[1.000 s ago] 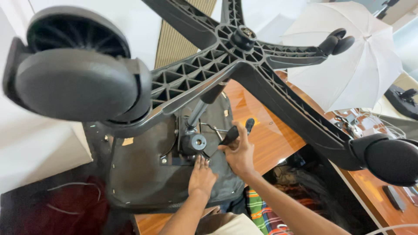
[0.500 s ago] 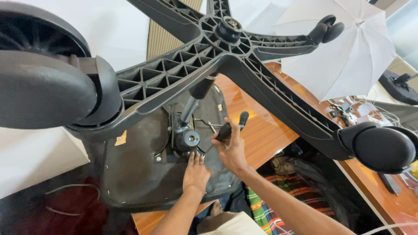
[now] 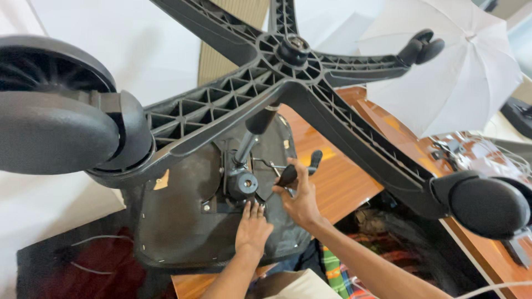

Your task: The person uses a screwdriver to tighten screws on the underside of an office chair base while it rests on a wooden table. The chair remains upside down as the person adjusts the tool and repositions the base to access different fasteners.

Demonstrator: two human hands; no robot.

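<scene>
The view is closing in on the upturned office chair: compared with a second ago, the big caster wheel (image 3: 52,133) on the left is filling more of the picture and the chair base (image 3: 288,61) is looming nearer overhead, while both hands are keeping to the same spots under the seat. That reads as work settling on the mechanism rather than shifting elsewhere.

The chair is lying upside down on the table (image 3: 343,177), with the black underside of the seat (image 3: 177,221) facing up. In the middle, the gas cylinder (image 3: 252,135) is rising from the metal mechanism (image 3: 243,185) toward the hub of the base. The left hand (image 3: 253,230) is resting flat on the seat, fingers together and extended, fingertips touching the edge of the mechanism; it is gripping nothing. Just to its right, the right hand (image 3: 299,199) is wrapping its fingers around the black lever handle (image 3: 288,176), closed on it.

Farther right, another spoke is crossing above the forearm and ending in a second caster (image 3: 487,205), crowding the space over the hands. Beyond it a white umbrella (image 3: 465,77) is standing open, and some striped cloth (image 3: 338,277) is showing below the table edge.
</scene>
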